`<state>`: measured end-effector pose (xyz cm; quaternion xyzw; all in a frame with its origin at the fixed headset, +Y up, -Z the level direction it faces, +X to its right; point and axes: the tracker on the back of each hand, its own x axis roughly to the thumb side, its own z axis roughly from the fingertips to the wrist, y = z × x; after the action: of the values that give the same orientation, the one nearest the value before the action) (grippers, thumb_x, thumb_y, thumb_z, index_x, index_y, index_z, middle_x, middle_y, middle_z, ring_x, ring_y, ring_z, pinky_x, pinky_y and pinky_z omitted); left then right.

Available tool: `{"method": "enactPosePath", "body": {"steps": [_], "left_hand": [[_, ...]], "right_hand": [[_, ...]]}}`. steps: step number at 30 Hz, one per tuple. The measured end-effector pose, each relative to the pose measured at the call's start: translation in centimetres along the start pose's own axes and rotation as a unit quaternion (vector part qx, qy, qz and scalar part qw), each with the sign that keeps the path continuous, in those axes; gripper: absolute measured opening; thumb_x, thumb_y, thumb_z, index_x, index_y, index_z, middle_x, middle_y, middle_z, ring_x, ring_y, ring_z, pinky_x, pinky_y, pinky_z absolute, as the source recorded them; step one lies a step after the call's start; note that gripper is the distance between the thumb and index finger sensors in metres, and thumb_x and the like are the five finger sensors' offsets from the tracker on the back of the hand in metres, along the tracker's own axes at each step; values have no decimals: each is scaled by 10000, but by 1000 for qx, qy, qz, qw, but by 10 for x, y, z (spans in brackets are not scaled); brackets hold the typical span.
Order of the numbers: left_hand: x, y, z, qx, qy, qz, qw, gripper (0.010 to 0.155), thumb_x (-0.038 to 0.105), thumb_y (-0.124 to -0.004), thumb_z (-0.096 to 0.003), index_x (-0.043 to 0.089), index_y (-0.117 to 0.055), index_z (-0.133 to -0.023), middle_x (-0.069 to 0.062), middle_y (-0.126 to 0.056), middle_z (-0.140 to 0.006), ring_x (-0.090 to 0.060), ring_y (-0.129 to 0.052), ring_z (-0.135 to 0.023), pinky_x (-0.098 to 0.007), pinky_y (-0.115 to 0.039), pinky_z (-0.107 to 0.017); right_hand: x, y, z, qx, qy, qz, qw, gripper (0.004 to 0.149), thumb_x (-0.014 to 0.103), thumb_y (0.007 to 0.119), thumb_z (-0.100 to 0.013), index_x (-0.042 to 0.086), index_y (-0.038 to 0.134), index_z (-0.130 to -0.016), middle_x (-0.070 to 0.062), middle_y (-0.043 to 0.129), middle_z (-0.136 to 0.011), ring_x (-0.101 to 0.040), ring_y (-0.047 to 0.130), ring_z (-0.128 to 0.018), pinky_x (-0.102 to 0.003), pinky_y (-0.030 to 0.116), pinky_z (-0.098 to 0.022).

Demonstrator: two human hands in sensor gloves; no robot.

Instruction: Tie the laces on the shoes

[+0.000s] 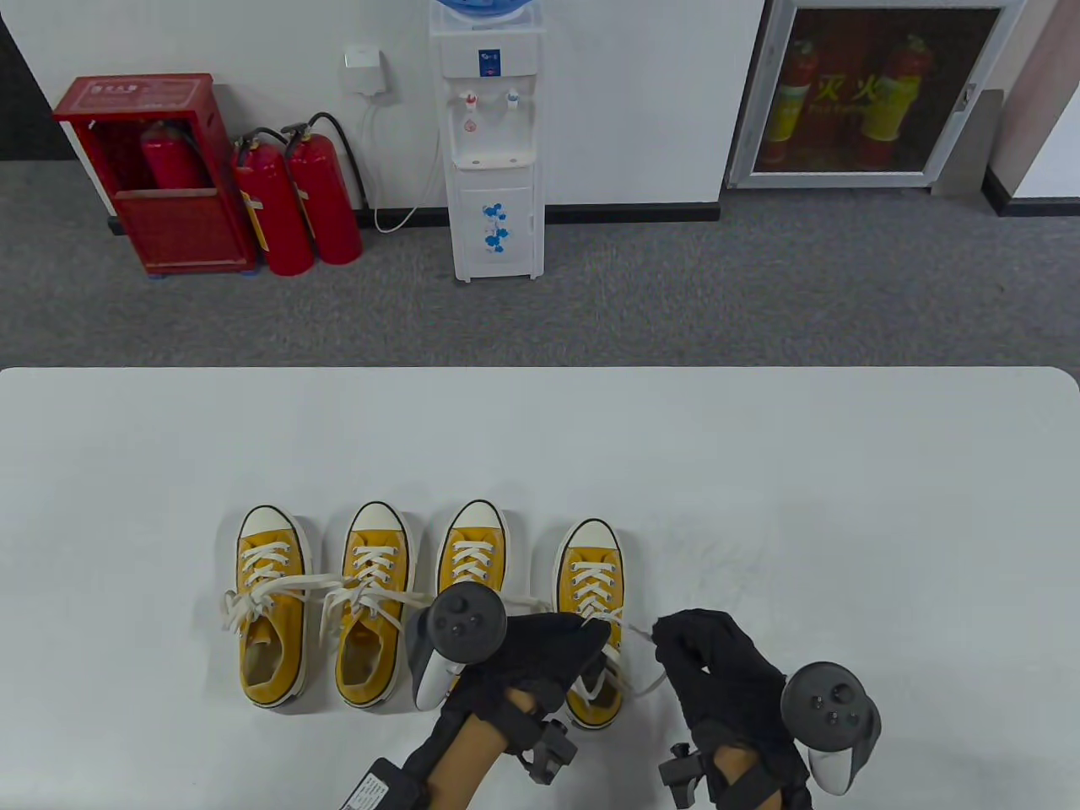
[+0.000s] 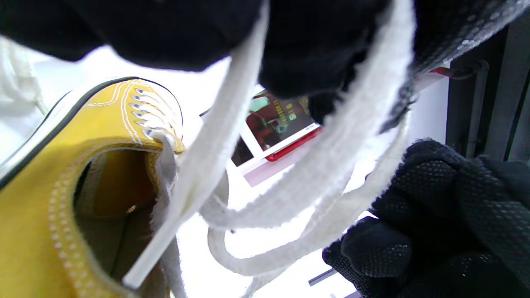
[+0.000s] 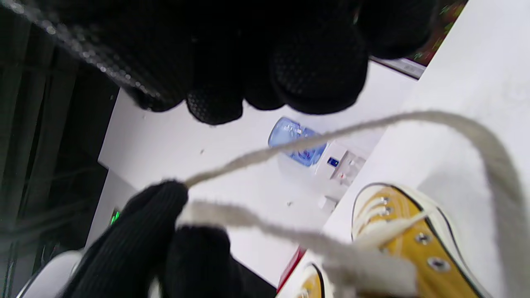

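Four yellow canvas shoes stand in a row on the white table (image 1: pixel 759 472). Both hands work at the rightmost shoe (image 1: pixel 589 564). My left hand (image 1: pixel 595 637) reaches over its opening and pinches its white lace (image 1: pixel 639 629). My right hand (image 1: pixel 675 645), just right of the shoe, has its fingers curled round the same lace, which stretches between the hands. In the left wrist view, lace loops (image 2: pixel 298 182) hang from the left fingers (image 2: pixel 306 54) beside the shoe (image 2: pixel 37 198), with the right hand (image 2: pixel 434 231) close by. In the right wrist view the lace (image 3: pixel 331 132) arcs from the left fingers (image 3: pixel 165 231).
The two leftmost shoes (image 1: pixel 270 607) (image 1: pixel 371 607) carry tied bows. The third shoe (image 1: pixel 472 548) is partly hidden under my left tracker. A water dispenser (image 1: pixel 494 143) and red fire extinguishers (image 1: pixel 295 202) stand on the floor beyond the table's far edge.
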<state>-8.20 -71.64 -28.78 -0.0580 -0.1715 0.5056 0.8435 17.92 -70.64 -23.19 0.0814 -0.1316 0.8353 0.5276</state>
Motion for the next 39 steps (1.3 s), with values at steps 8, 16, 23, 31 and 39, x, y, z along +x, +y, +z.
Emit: {"method": "enactPosePath", "body": {"steps": [8,16,23,31,39], "left_hand": [[0,-2,0,-14,-5,20,1000,434,612,-766,-475,288,-1050,-532,59,-1028,-268,-182,-986,-103,-477,-898,-216],[8,5,2,11,-27,-74,997,459,638,-761,-463,291,-1041,-569,73,-1025,-298,-177,-989,-130,-473,-898,-237],[15,24,13,35,-38,-184,982,541,721,-718,-427,318,-1019,-626,78,-1019,-356,-174,-992,-187,-470,-892,-286],[10,53,32,68,-57,-260,961,561,733,-735,-406,322,-1001,-679,63,-1013,-432,-185,-990,-242,-482,-880,-324],[-11,84,47,81,-37,-290,953,445,674,-828,-408,336,-1008,-634,58,-1001,-453,-196,-986,-274,-495,-870,-354]], "right_hand": [[-6,23,-3,88,6,67,994,624,493,913,-404,179,799,-930,-86,713,-977,-308,842,-761,-649,559,-655],[-12,24,-5,88,29,13,996,408,431,854,-442,192,920,-766,-60,798,-932,-307,894,-772,-671,552,-661],[-19,6,-6,59,45,-163,984,407,484,835,-447,188,903,-718,-57,827,-889,-299,987,-710,-625,656,-632],[-23,-12,-5,-3,47,-184,982,392,482,841,-442,203,925,-704,-54,896,-801,-77,979,-247,-476,826,-465],[-44,-40,0,-102,99,-169,975,388,480,851,-442,199,935,-697,-61,911,-782,-59,957,-180,-453,849,-419]]}}
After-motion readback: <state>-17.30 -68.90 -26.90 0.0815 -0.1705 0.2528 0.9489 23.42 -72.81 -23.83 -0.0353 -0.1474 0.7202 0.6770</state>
